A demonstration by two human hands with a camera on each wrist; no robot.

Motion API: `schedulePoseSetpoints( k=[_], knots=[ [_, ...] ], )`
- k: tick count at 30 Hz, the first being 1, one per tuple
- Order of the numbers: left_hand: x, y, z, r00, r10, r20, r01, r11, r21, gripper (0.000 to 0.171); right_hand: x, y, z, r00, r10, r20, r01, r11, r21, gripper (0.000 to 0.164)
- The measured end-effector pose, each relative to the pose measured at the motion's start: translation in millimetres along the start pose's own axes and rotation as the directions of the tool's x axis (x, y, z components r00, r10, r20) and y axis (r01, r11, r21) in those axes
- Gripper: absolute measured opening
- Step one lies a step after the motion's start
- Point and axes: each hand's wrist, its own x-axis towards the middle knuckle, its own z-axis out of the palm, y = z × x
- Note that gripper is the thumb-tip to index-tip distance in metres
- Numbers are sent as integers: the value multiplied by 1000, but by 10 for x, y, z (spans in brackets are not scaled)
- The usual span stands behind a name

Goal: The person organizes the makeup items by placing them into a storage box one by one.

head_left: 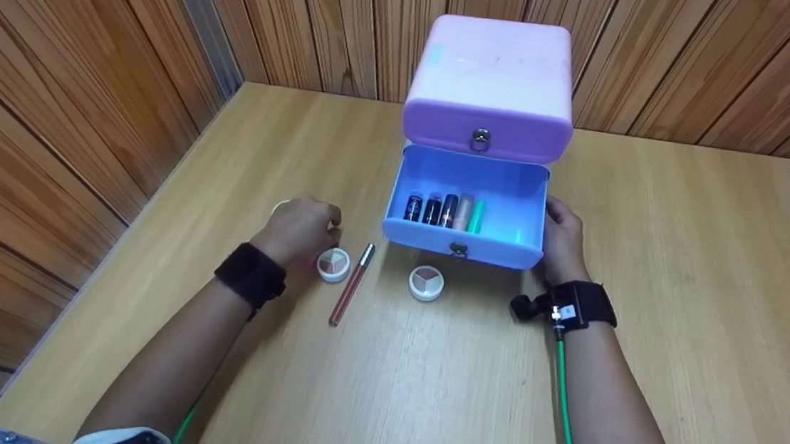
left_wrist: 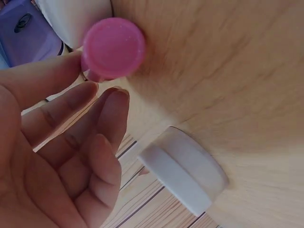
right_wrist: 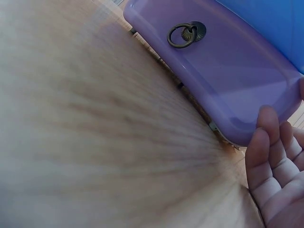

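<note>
My left hand (head_left: 303,228) is low over the table, its thumb and index fingertip pinching the edge of a small pink round-ended item (left_wrist: 114,48); the other fingers curl loosely. Beside it sits a white pot of three-part powder (head_left: 333,265), with a red lip gloss tube (head_left: 352,286) lying slantwise nearby. My right hand (head_left: 565,240) rests at the right side of the pulled-out blue drawer (head_left: 500,251). In the right wrist view its fingers (right_wrist: 268,123) extend, fairly straight, to the corner of a purple lower drawer front (right_wrist: 237,80).
The pink-and-purple drawer box (head_left: 492,73) stands near the wooden wall. Several lipstick-like tubes (head_left: 447,211) stand in the blue drawer. Another powder pot (head_left: 426,283) sits before it. A further white pot (left_wrist: 183,168) lies beside my left fingers.
</note>
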Motion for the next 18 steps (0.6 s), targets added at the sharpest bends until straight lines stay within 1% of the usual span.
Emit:
schedulePoseSetpoints(
  k=[2, 5, 6, 9, 12, 15, 18],
  knots=[
    [3, -16, 9, 1000, -10, 19, 10, 1000, -2, 17, 3, 2, 4, 1000, 4, 6, -4, 1000, -2, 46],
    [19, -28, 9, 998, -27, 61, 29, 999, -37, 16, 8, 2, 10, 1000, 9, 3, -9, 1000, -5, 46],
    [24, -29, 11, 998, -25, 60, 27, 999, -38, 15, 10, 1, 13, 1000, 9, 5, -9, 1000, 6, 45],
    [30, -15, 2, 1000, -10, 27, 11, 999, -47, 15, 13, 1, 19, 1000, 8, 8, -9, 999, 32, 44],
    [14, 17, -32, 999, 21, -36, -22, 999, -37, 17, 11, 4, 13, 1000, 6, 14, -7, 999, 51, 43],
    [-21, 60, -124, 996, 47, -78, -51, 997, -53, 19, 11, 13, 3, 1000, 4, 14, -4, 1000, 28, 43],
    [-60, 105, -261, 989, 73, -128, -82, 994, -68, 18, 14, 18, -4, 1000, -1, 18, 1, 1000, 16, 44]
  ],
)
